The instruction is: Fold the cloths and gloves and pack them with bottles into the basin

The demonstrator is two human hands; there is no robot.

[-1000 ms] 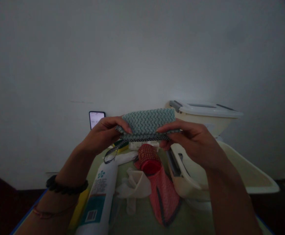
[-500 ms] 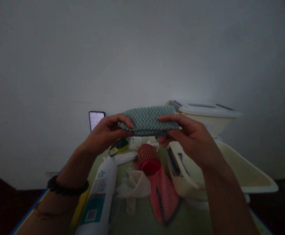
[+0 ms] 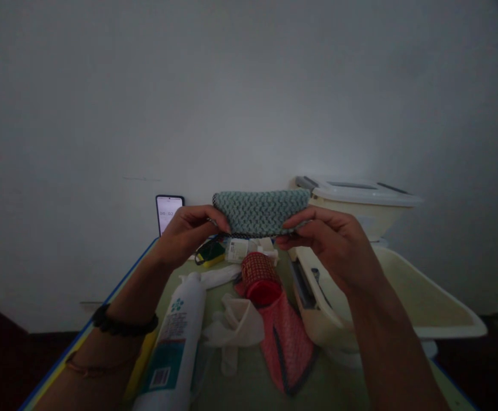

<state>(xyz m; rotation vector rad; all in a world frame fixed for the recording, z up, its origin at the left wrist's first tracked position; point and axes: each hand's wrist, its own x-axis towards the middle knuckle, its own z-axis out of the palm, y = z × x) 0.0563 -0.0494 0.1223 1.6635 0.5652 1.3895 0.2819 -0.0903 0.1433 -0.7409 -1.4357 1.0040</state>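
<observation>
A folded light-green textured cloth with a dark edge is held up above the far part of the table. My left hand pinches its lower left corner between thumb and fingers. At its lower right, my right hand grips the other end the same way. Below the cloth lie a red patterned cylinder, open toward me, and a red cloth with a dark border. Beside them is a crumpled whitish glove-like piece.
A white bottle lies on the left of the table. Behind it are a yellow-and-green sponge and a small white labelled box. A phone leans on the wall. Cream bins with a lidded one behind stand right.
The cloth's upper flap has come down over its front, so it now looks like one even rectangle. Both hands have dropped slightly, still holding its ends.
</observation>
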